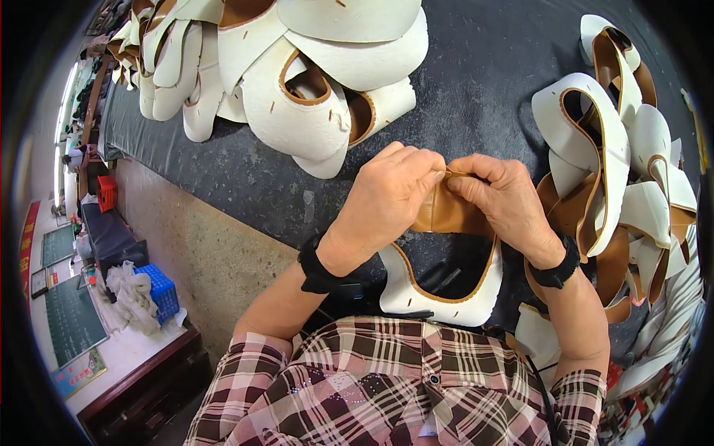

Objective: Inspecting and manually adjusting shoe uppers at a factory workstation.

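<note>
A shoe upper of brown leather with white backing point(480, 297) lies on the dark table in front of me, its curved opening towards my body. My left hand point(390, 195) and my right hand point(504, 195) pinch its far brown edge, thumbs and fingertips nearly meeting. Below the fingers a brown leather panel point(448, 212) with a seam shows. Whether a tiny tool or thread sits between the fingertips is hidden. A black band circles each wrist.
Many similar uppers point(297, 111) are heaped at the far left of the black-covered table point(275, 195). Another pile point(595, 149) stands on the right. Beyond the table's left edge are a concrete floor point(223, 275), a blue basket point(160, 297) and a red crate point(106, 193).
</note>
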The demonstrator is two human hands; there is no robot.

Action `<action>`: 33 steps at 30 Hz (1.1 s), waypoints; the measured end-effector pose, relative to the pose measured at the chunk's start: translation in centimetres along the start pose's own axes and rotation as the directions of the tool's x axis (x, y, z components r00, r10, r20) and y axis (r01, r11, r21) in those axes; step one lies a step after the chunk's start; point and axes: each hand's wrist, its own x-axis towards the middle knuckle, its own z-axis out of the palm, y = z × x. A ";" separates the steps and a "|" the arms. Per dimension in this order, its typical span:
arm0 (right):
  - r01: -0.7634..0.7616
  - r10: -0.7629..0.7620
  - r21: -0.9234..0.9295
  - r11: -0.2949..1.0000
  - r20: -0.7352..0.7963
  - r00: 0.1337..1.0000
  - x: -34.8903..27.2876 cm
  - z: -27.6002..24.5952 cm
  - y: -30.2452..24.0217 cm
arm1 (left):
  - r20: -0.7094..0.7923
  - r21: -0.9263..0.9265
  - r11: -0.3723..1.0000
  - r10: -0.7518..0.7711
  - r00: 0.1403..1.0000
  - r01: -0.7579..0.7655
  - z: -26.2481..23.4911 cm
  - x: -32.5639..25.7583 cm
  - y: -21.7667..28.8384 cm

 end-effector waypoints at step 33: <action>0.173 -0.176 -0.101 0.980 -0.022 0.984 -1.7 -1.6 -2.5 | 0.240 -0.208 0.895 -0.343 0.908 0.393 -2.4 0.6 3.6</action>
